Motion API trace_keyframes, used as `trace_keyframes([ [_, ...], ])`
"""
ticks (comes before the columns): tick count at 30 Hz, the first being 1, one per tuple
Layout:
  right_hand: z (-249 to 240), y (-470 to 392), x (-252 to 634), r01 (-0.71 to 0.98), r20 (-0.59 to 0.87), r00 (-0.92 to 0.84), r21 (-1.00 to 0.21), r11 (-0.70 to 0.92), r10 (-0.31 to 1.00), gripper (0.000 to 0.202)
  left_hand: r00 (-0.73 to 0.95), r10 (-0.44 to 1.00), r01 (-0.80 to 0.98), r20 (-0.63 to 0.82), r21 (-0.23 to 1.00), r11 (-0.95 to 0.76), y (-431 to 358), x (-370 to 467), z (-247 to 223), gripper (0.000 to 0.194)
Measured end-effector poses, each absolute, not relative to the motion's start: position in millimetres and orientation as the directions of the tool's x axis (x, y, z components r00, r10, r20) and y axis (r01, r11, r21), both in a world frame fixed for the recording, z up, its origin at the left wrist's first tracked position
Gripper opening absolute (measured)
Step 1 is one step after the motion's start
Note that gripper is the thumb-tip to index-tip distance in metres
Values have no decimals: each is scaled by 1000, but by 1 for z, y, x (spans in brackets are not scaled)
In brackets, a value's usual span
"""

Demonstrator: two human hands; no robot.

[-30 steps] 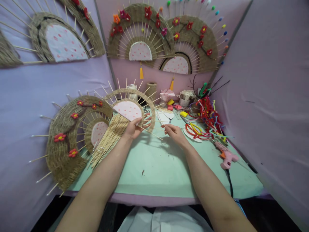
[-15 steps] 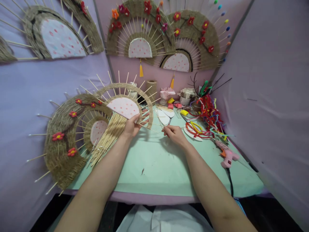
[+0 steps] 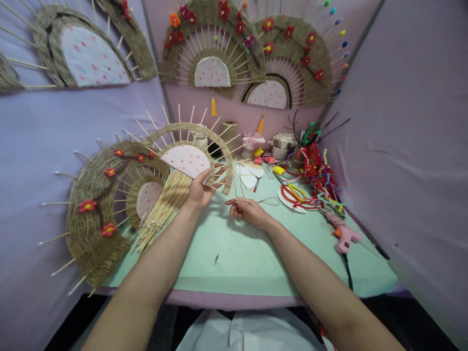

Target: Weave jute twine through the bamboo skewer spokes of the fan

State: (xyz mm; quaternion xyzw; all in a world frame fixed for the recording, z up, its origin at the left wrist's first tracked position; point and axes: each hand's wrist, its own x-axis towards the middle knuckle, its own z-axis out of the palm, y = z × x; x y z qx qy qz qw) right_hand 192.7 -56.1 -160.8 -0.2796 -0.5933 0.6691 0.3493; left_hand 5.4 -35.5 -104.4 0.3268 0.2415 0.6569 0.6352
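Observation:
My left hand (image 3: 203, 190) grips the lower right corner of a half-round woven fan (image 3: 185, 161), thumb in front and fingers behind. The fan has a white spotted centre, thin sticks fanning outward and an outer band of twine. Just right of that corner, my right hand (image 3: 246, 212) is closed, with thumb and forefinger pinching a thin twine (image 3: 270, 201) beside the end of the lowest stick. A loop of this twine trails to the right over the table. Under the fan lies a bundle of thin sticks (image 3: 164, 209).
A finished woven fan with red flowers (image 3: 87, 207) leans at left. Scissors (image 3: 297, 192), a pink glue gun (image 3: 343, 234) and colourful pipe cleaners (image 3: 320, 170) lie at right on the green table (image 3: 234, 263). A twine spool (image 3: 229, 134) stands at the back; more fans hang on the walls.
My right hand has moved left and slightly down, closer to the fan's corner, and the twine now shows as a slack loop. My left hand and the fan have barely shifted.

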Motion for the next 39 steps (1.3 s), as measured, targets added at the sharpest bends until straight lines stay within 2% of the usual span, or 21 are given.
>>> trace_keyframes([
  [3, -161, -58, 188, -283, 33, -608, -942, -179, 793, 43, 29, 991, -685, 132, 725, -76, -37, 6, -103, 23],
  [5, -161, -61, 186, -293, 32, -598, -939, -182, 801, 40, 33, 990, -688, 136, 721, -77, -37, 6, -102, 23],
  [10, -163, -75, 172, -57, 95, -496, -995, 77, 863, 32, 15, 992, -690, 125, 719, -80, -40, 10, -99, 22],
  [13, -163, -84, 164, 112, 160, -468, -965, 237, 869, 30, -10, 993, -687, 114, 721, -89, -43, 16, -100, 19],
  [16, -161, -88, 162, 194, 198, -474, -927, 322, 858, 27, -26, 993, -669, 116, 736, -103, -44, 22, -104, 20],
  [22, -158, -84, 169, 229, 218, -432, -912, 340, 875, 22, 130, 986, -615, 105, 789, -3, -43, 24, -112, 32],
  [28, -154, -77, 173, 310, 225, -364, -886, 345, 904, 23, 309, 951, -467, 30, 875, 124, -43, 26, -123, 38],
  [34, -153, -79, 172, 365, 194, -386, -865, 343, 902, 23, 328, 945, -441, -12, 882, 164, -37, 24, -133, 39],
  [39, -149, -81, 176, 411, 211, -385, -832, 372, 898, 18, 282, 959, -445, -9, 885, 140, -28, 13, -138, 37],
])
